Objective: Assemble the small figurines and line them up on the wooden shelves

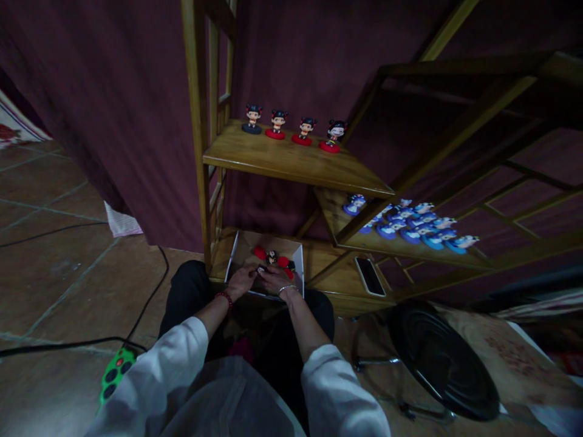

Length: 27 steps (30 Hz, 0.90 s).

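Note:
Over a shallow white cardboard box (298,267), both hands come together at a small black-haired doll figurine (261,269). My left hand (241,282) pinches it from the left. The fingers of my right hand (275,280) close round it from the other side. Much of the figurine is hidden by the fingers. Inside the box, just beyond the hands, lie another dark-and-gold figurine piece (272,257) and a round red base (259,252). More red and black pieces (286,263) lie beside my right hand, partly covered by it.
Several black-haired figurines on round bases line an upper wooden shelf (291,159). Blue-and-white figurines (410,224) crowd a lower shelf at right. A phone (370,276) lies right of the box. A black round stool (444,358) stands at right; a cable (59,347) crosses the floor at left.

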{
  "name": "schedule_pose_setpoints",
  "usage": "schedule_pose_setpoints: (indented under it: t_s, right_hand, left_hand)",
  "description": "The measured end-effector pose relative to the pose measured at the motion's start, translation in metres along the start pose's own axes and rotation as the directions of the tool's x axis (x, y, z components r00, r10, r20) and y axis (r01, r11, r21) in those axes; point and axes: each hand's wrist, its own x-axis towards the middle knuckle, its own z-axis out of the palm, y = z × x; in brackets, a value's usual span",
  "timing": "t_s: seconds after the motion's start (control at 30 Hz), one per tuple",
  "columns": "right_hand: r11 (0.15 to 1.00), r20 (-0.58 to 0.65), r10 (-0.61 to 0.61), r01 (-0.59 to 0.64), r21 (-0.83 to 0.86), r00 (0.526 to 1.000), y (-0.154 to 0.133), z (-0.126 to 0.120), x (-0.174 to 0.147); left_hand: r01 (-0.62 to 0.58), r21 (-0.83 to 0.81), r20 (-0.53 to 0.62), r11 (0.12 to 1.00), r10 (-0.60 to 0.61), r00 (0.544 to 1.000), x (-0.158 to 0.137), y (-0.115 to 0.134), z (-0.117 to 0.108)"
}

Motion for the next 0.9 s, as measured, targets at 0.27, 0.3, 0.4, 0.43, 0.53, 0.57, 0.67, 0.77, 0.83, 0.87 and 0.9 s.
schedule_pose_setpoints:
  t_s: [0.27, 0.3, 0.4, 0.43, 0.53, 0.57, 0.67, 0.77, 0.83, 0.87, 0.9]
  right_hand:
    - [0.996, -0.030, -0.017, 0.015, -0.091, 0.999, -0.006, -0.017, -0.002]
    - [0.992, -0.049, -0.024, 0.018, -0.127, 0.999, -0.005, -0.020, -0.001]
    - [0.957, -0.126, -0.062, 0.023, -0.288, 0.990, -0.001, -0.029, 0.001]
    - [0.938, -0.151, -0.078, 0.021, -0.347, 0.985, 0.001, -0.032, 0.002]
    - [0.872, -0.205, -0.127, 0.011, -0.490, 0.971, 0.004, -0.038, 0.003]
    - [0.847, -0.217, -0.145, 0.008, -0.531, 0.965, 0.004, -0.039, 0.003]
    - [0.760, -0.239, -0.192, -0.010, -0.650, 0.952, 0.005, -0.043, 0.002]
    - [0.681, -0.241, -0.211, -0.035, -0.732, 0.947, 0.008, -0.046, 0.001]
    - [0.636, -0.242, -0.218, -0.051, -0.770, 0.946, 0.011, -0.048, 0.000]
    - [0.616, -0.243, -0.222, -0.057, -0.786, 0.944, 0.012, -0.049, 0.000]
    - [0.595, -0.241, -0.228, -0.061, -0.801, 0.943, 0.014, -0.051, -0.001]
  left_hand:
    - [-0.032, 0.080, 0.068, 0.996, 0.026, 0.997, 0.007, 0.008, 0.015]
    - [-0.031, 0.084, 0.072, 0.996, 0.025, 0.997, 0.007, 0.009, 0.018]
    - [-0.032, 0.095, 0.078, 0.995, 0.025, 0.997, 0.011, 0.008, 0.028]
    - [-0.034, 0.098, 0.080, 0.995, 0.027, 0.996, 0.012, 0.008, 0.031]
    - [-0.046, 0.104, 0.084, 0.994, 0.037, 0.996, 0.016, 0.007, 0.039]
    - [-0.049, 0.107, 0.084, 0.993, 0.040, 0.996, 0.016, 0.006, 0.041]
    - [-0.057, 0.119, 0.076, 0.991, 0.048, 0.996, 0.018, 0.007, 0.046]
    - [-0.073, 0.129, 0.068, 0.989, 0.064, 0.996, 0.019, 0.011, 0.049]
    - [-0.083, 0.135, 0.058, 0.987, 0.075, 0.995, 0.019, 0.015, 0.049]
    - [-0.087, 0.138, 0.054, 0.987, 0.080, 0.995, 0.020, 0.017, 0.049]
    - [-0.091, 0.142, 0.051, 0.986, 0.085, 0.995, 0.020, 0.020, 0.049]
